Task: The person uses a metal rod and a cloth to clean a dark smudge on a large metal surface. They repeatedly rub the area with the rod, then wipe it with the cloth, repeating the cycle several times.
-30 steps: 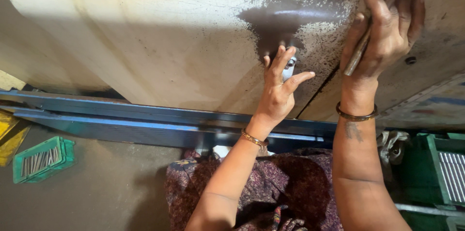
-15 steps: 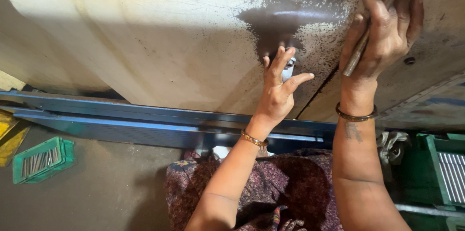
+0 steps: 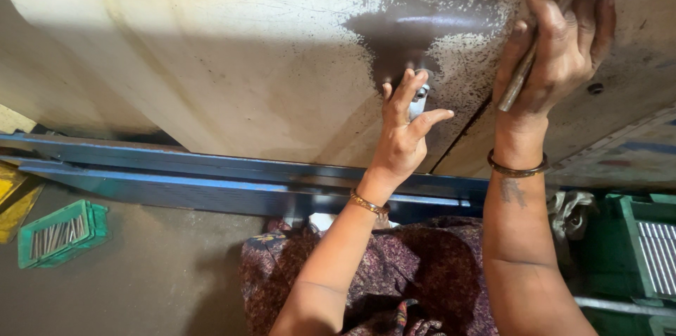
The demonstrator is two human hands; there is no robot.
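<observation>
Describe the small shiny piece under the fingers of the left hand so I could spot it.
Start at the big cream metal work surface and find its dark oily patch. Just below it, the left hand pinches a small silvery metal piece, the only bright, shiny thing on that grimy surface.

One view only, worn on the person's head. It looked down and forward along both forearms, close in. A pale metal table (image 3: 232, 61) filled the far half of the frame; its blue frame rail (image 3: 176, 167) ran left to right across the middle. The wearer's patterned lap sat at the near edge. Floor showed near left, a green crate (image 3: 637, 244) near right. No second view shared the scene.
</observation>
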